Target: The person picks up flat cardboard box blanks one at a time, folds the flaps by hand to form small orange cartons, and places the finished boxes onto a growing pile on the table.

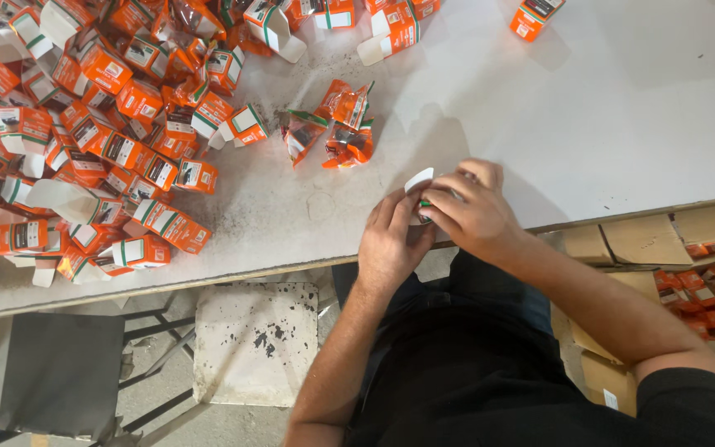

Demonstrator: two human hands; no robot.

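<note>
At the table edge (291,266), I see my left hand (391,240) and right hand (473,211) closed together on a small carton (418,180); it seems light, thin cardboard, easily crushed, best pinched at its folded edges.

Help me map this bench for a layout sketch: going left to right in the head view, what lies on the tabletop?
Heap of orange boxes → small cluster of orange packets → left hand → right hand, both on a small box → lone orange box.
</note>
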